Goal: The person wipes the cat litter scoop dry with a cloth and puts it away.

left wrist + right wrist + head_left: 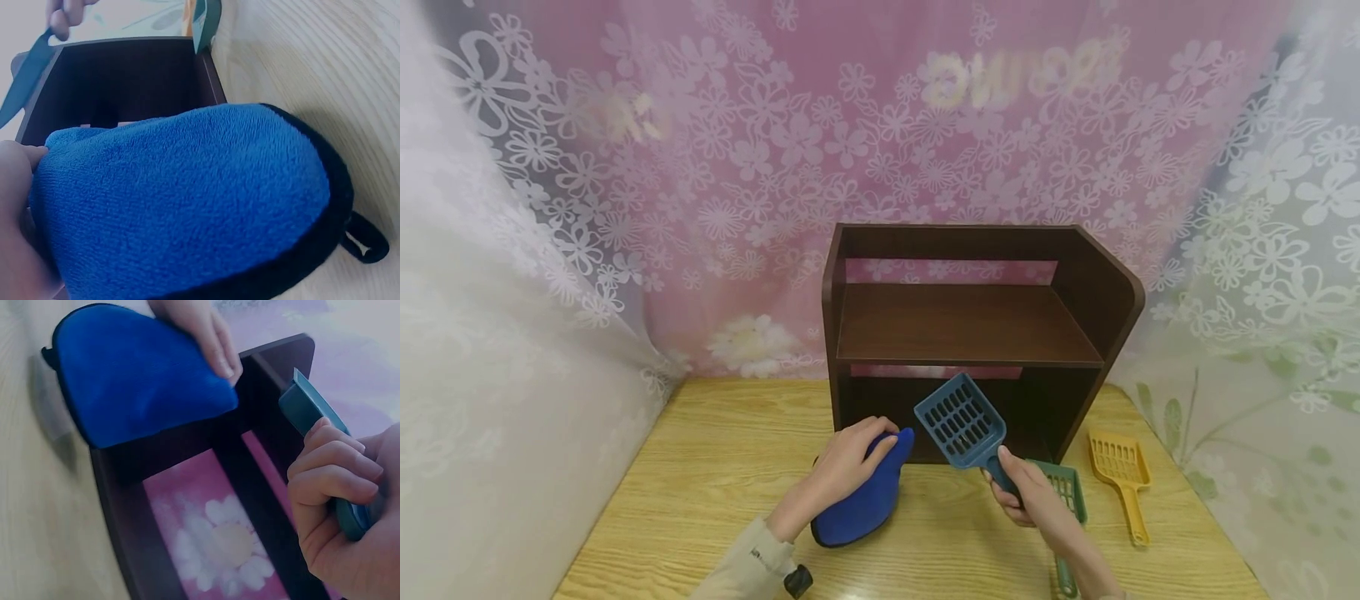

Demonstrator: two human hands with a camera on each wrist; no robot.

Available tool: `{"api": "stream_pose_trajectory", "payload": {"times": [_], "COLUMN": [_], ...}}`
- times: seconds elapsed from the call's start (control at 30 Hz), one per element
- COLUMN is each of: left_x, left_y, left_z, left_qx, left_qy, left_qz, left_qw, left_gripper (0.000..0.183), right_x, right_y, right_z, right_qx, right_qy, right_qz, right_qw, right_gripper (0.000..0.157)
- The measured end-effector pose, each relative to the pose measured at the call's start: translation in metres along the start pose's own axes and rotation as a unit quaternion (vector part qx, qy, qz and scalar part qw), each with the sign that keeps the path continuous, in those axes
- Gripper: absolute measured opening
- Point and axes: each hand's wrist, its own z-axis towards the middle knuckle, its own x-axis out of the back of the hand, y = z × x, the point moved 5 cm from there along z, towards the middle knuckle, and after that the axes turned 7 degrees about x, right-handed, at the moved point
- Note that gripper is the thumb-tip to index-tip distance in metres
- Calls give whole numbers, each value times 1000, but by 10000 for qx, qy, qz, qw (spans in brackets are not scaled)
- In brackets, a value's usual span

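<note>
My left hand (848,460) grips a blue plush cleaning mitt (861,510) by its narrow end, in front of the shelf's lower left. The left wrist view shows the fuzzy mitt (194,200) close up, with a black edge and a small black hanging loop (367,237). Fingers of my right hand (1028,496) curl round the handle of a blue slotted litter scoop (981,454). Its slotted head tilts up and to the left, overlapping the shelf's lower compartment in the head view. The scoop (312,406) shows side-on in the right wrist view.
A dark brown two-tier shelf (962,321) stands at the back of the wooden table (730,467). To its right lie a green litter scoop (1078,498), partly hidden by my right forearm, and a yellow one (1133,510). Floral curtains (760,192) hang around the table.
</note>
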Motion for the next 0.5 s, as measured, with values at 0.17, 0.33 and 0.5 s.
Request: {"api": "stream_pose_trajectory", "payload": {"times": [0.17, 0.33, 0.5], "left_x": [1, -1, -3], "left_y": [-4, -9, -13], "left_z": [-6, -10, -14], "left_qx": [-11, 105, -63], "left_qy": [3, -44, 4], "left_qz": [230, 394, 773], "left_qw": [9997, 9992, 9970], "left_gripper": [22, 23, 23], "right_x": [-2, -2, -9], "right_y": [-21, -42, -67], "right_z": [12, 26, 40], "right_qx": [354, 625, 878], "right_qy": [154, 436, 428], "right_qz": [-108, -349, -468], "right_qw": [9992, 9965, 9941], "right_gripper": [47, 47, 44]}}
